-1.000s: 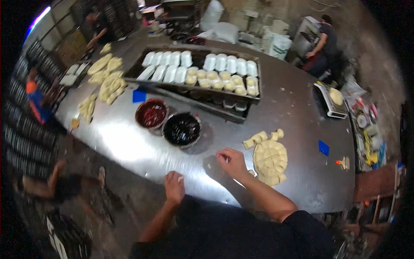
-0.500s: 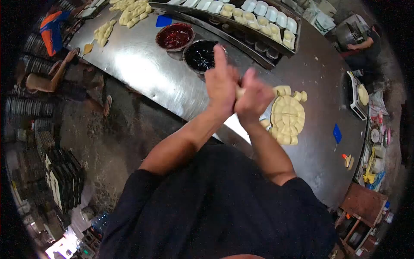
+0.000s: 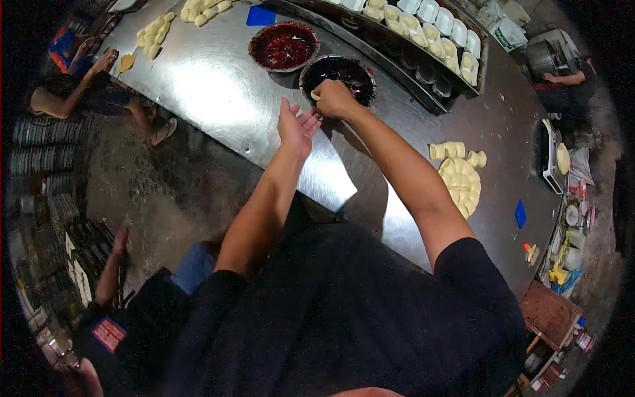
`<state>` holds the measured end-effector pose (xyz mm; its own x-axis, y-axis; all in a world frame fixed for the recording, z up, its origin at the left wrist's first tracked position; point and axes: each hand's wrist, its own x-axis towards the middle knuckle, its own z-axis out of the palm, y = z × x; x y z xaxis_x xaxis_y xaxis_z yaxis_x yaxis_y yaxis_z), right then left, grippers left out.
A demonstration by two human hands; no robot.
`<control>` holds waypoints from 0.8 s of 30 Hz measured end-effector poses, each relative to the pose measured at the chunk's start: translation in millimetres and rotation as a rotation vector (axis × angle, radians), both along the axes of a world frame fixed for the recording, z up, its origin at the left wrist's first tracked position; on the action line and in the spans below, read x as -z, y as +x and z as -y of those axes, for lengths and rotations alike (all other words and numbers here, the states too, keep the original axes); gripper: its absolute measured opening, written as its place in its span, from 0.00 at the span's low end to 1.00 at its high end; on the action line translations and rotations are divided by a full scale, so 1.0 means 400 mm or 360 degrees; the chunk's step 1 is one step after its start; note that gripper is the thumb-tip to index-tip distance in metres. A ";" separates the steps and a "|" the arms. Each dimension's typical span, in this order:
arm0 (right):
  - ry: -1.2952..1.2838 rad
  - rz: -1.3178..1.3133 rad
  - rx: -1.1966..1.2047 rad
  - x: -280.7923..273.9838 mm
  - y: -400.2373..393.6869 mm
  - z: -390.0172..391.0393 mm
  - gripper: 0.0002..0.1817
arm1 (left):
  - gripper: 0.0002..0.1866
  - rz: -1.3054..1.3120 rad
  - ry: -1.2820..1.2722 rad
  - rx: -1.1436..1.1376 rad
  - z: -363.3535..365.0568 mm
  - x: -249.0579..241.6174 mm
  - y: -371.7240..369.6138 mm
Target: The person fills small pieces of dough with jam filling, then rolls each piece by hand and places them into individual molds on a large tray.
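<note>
My right hand (image 3: pixel 334 98) is closed around a small piece of pale dough (image 3: pixel 316 95) at the near rim of the bowl of dark filling (image 3: pixel 338 71). My left hand (image 3: pixel 297 126) hovers just below it over the steel table (image 3: pixel 211 86), palm up, fingers spread, holding nothing. A bowl of red filling (image 3: pixel 283 45) stands left of the dark one. A cut round of dough pieces (image 3: pixel 463 177) lies on the table to the right of my right arm.
A long tray of white moulds and filled dough (image 3: pixel 430 33) runs along the far side. Dough pieces (image 3: pixel 153 34) and a blue scraper (image 3: pixel 260 16) lie at far left, another blue scraper (image 3: pixel 520 214) and a scale (image 3: pixel 551 157) at right. Other people (image 3: pixel 79 86) stand around the table.
My hands were rolling dough between the palms half a second ago; they have parted, the right reaching forward to the dark bowl, the left opening palm up.
</note>
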<state>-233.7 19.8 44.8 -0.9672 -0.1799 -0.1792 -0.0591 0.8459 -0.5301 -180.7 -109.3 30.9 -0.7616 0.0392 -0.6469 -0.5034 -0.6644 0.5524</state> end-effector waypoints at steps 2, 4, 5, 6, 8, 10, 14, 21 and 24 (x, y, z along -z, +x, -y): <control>-0.0042 0.0003 0.0027 -0.019 -0.020 0.001 0.11 | 0.47 -0.0006 0.0031 -0.0078 0.000 0.003 0.003; -0.0743 0.0302 0.0230 -0.068 -0.024 -0.034 0.08 | 0.46 -0.0104 0.0130 -0.0131 0.004 0.006 0.012; -0.1063 0.0403 0.0292 -0.107 -0.013 -0.040 0.09 | 0.46 -0.0102 0.0130 -0.0126 0.009 0.001 0.014; -0.1277 0.0354 0.0253 -0.114 -0.009 -0.056 0.10 | 0.45 -0.0128 0.0048 -0.0018 0.020 -0.008 0.014; -0.1865 0.0702 0.0252 -0.161 0.034 -0.088 0.12 | 0.45 -0.0175 -0.0038 0.0116 0.026 -0.064 0.015; -0.2288 0.0914 0.0312 -0.256 0.129 -0.110 0.12 | 0.42 -0.0466 -0.0538 0.0347 0.026 -0.153 0.042; -0.2486 0.0921 0.0296 -0.243 0.264 -0.158 0.12 | 0.38 -0.0381 0.0410 0.1076 0.007 -0.294 0.103; -0.0389 -0.1268 0.0258 -0.305 0.444 -0.204 0.14 | 0.15 -0.0489 0.0176 0.0678 -0.132 -0.313 0.189; -0.0556 -0.1356 0.0191 -0.357 0.540 -0.202 0.14 | 0.13 -0.0714 -0.0089 0.0614 -0.178 -0.364 0.229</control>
<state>-17.5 100.7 187.7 -0.7630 0.0202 0.6461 -0.4680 0.6721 -0.5738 -89.0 -38.2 176.6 -0.8986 0.3426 -0.2741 -0.4119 -0.4437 0.7959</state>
